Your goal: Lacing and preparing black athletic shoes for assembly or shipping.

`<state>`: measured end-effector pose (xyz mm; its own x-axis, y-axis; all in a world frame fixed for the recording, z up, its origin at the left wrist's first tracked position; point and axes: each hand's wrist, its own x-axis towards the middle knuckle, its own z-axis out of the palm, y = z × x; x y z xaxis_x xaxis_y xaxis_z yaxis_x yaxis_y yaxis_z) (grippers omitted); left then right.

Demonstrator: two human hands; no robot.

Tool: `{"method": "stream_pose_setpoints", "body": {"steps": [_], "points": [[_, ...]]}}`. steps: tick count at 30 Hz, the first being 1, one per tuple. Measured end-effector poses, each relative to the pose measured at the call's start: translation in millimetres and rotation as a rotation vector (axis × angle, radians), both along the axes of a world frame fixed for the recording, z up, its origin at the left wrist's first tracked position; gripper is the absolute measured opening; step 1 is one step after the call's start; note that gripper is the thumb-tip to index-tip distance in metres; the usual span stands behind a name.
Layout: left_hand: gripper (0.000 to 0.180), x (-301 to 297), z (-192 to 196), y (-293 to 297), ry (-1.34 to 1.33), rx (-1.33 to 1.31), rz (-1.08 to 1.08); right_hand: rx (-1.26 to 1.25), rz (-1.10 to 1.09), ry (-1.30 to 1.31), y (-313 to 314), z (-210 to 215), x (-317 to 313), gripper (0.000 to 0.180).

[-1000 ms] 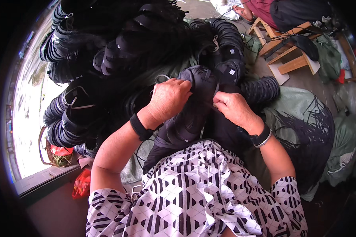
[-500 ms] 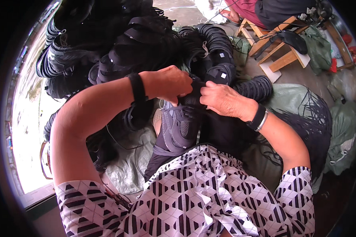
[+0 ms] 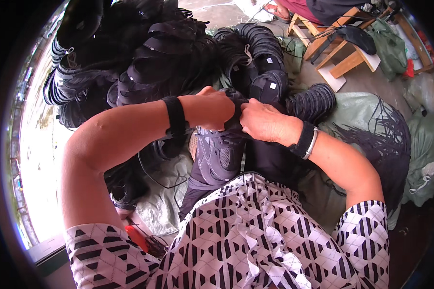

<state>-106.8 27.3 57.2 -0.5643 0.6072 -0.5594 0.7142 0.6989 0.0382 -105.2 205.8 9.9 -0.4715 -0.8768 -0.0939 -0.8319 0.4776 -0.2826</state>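
A dark grey shoe upper [image 3: 218, 156], with a mesh panel and pale stitching, lies across my thigh. My left hand [image 3: 216, 111] is closed on the black collar end of this upper, knuckles up. Close beside it, my right hand [image 3: 266, 121] pinches the same dark edge between thumb and fingers. The hands hide the exact spot that they grip. Both wrists wear black bands, and a silver bracelet [image 3: 312, 143] sits on the right one.
Stacked black shoe uppers [image 3: 169, 67] pile up ahead and left; another curved stack [image 3: 313, 103] lies right of my hands. Black laces [image 3: 376, 139] drape over a pale green sack [image 3: 354, 108]. A wooden stool [image 3: 340, 53] and a seated person's legs [image 3: 318, 9] are far right.
My hands have drawn slightly closer together over the collar of the upper. The view has shifted a little, and a red object now shows beside my left sleeve.
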Motion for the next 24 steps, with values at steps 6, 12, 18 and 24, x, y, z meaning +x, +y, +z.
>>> {"method": "stream_pose_setpoints", "body": {"steps": [6,12,18,24], "points": [[0.019,1,1,0,0.050,-0.077,-0.050,-0.029,-0.116,-0.498,3,9,-26,0.009],[0.024,-3,12,-10,-0.179,-0.035,-0.091,0.037,-0.156,-0.152,-8,6,-8,0.008],[0.024,-4,13,-14,-0.105,0.031,-0.179,0.027,-0.226,-0.135,-7,2,4,0.006],[0.030,2,8,-4,-0.095,-0.049,0.030,-0.025,-0.345,-0.216,-6,2,13,0.008]]}}
